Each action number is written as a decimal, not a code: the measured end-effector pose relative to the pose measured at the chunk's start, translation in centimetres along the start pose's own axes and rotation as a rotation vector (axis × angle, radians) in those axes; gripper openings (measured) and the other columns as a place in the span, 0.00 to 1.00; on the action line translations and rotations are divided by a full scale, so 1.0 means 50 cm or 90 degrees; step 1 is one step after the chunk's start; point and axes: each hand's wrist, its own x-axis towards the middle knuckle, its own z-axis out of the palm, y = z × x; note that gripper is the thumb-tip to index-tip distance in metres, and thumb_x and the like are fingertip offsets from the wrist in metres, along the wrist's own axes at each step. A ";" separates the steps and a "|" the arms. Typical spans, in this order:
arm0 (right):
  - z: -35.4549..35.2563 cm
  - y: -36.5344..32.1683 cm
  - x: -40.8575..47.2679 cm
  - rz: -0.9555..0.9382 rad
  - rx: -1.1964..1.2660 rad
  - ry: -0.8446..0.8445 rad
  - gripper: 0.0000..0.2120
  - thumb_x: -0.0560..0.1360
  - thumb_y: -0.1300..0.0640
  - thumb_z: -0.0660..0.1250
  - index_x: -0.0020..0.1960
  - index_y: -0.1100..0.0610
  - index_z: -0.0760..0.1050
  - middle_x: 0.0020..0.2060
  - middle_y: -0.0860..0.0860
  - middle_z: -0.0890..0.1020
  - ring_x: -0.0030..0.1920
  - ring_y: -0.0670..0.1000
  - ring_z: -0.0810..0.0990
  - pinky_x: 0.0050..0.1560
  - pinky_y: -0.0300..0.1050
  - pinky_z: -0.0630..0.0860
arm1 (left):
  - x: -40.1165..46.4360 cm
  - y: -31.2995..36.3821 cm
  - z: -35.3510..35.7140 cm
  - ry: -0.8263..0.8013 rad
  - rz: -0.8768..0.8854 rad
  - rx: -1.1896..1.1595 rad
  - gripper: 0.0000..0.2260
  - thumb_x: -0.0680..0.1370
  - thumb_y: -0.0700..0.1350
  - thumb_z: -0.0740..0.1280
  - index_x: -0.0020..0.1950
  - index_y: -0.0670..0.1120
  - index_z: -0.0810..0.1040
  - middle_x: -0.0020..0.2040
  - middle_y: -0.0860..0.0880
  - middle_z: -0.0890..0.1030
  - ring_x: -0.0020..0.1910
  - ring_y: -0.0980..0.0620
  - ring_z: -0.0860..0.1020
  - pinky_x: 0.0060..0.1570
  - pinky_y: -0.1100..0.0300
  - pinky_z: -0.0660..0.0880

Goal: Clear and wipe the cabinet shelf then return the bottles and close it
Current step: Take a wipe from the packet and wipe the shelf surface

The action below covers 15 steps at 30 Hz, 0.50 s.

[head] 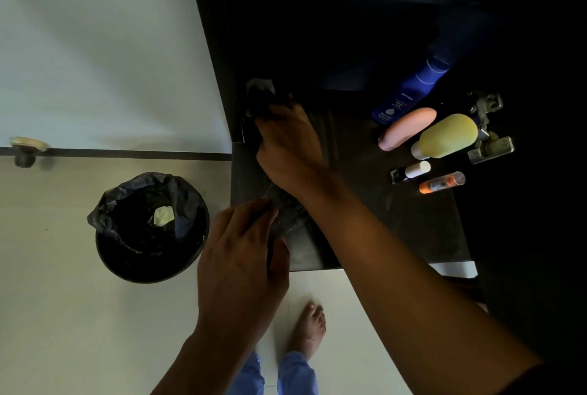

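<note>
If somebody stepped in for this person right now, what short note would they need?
Right hand: pressing a dark cloth at the shelf's left end.
Left hand: at the front edge, on dark crinkled plastic; grip unclear.
Bottles: blue Nivea bottle, peach bottle, yellow bottle and two small tubes grouped on the shelf's right side.
Done: wiping begun.
Left: finish wiping, arrange the bottles, close the cabinet.

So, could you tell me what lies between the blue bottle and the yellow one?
A pink bottle lies between the blue bottle and yellow bottle, in the head view.
</note>
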 end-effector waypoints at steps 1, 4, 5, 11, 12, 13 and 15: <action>-0.001 0.012 -0.006 -0.006 -0.004 0.010 0.25 0.80 0.61 0.57 0.78 0.58 0.68 0.73 0.55 0.75 0.76 0.56 0.69 0.80 0.51 0.56 | 0.000 -0.001 -0.001 0.001 -0.001 -0.001 0.19 0.75 0.41 0.76 0.66 0.44 0.82 0.63 0.48 0.82 0.61 0.50 0.74 0.59 0.67 0.64; -0.003 0.072 -0.024 0.059 0.036 0.086 0.31 0.76 0.54 0.48 0.74 0.62 0.73 0.72 0.58 0.77 0.75 0.56 0.72 0.81 0.54 0.53 | -0.001 -0.003 -0.002 -0.001 -0.001 0.003 0.20 0.75 0.41 0.76 0.68 0.44 0.82 0.65 0.47 0.82 0.63 0.48 0.75 0.61 0.65 0.64; -0.005 0.093 -0.031 0.087 0.040 0.098 0.34 0.75 0.53 0.46 0.75 0.63 0.72 0.73 0.59 0.76 0.76 0.57 0.71 0.82 0.55 0.54 | -0.002 -0.004 -0.001 -0.003 -0.003 0.004 0.20 0.76 0.42 0.75 0.68 0.44 0.82 0.66 0.48 0.82 0.63 0.47 0.76 0.62 0.64 0.65; -0.010 0.137 -0.057 0.175 0.027 0.168 0.30 0.77 0.55 0.51 0.74 0.66 0.71 0.73 0.62 0.75 0.76 0.61 0.71 0.81 0.57 0.58 | -0.002 0.000 -0.007 -0.006 -0.018 -0.014 0.19 0.77 0.44 0.74 0.68 0.45 0.82 0.66 0.49 0.82 0.62 0.51 0.74 0.60 0.67 0.63; -0.003 0.131 -0.054 0.176 0.025 0.172 0.32 0.76 0.54 0.49 0.74 0.67 0.71 0.72 0.63 0.75 0.76 0.61 0.71 0.81 0.58 0.58 | -0.002 0.001 -0.008 -0.008 -0.017 -0.018 0.20 0.77 0.43 0.74 0.69 0.45 0.82 0.66 0.49 0.82 0.61 0.51 0.73 0.60 0.69 0.61; 0.005 0.122 -0.050 0.171 0.030 0.171 0.33 0.76 0.52 0.47 0.74 0.67 0.71 0.72 0.63 0.75 0.76 0.61 0.71 0.81 0.58 0.58 | -0.002 0.001 -0.009 -0.010 -0.015 -0.022 0.20 0.76 0.43 0.75 0.69 0.45 0.81 0.66 0.48 0.82 0.61 0.52 0.72 0.60 0.70 0.59; 0.019 0.098 -0.040 0.138 0.055 0.167 0.33 0.75 0.54 0.47 0.74 0.67 0.72 0.72 0.62 0.76 0.75 0.61 0.71 0.81 0.57 0.58 | -0.002 0.001 -0.011 -0.010 -0.011 -0.026 0.21 0.76 0.43 0.75 0.69 0.45 0.81 0.66 0.48 0.82 0.61 0.52 0.72 0.59 0.70 0.58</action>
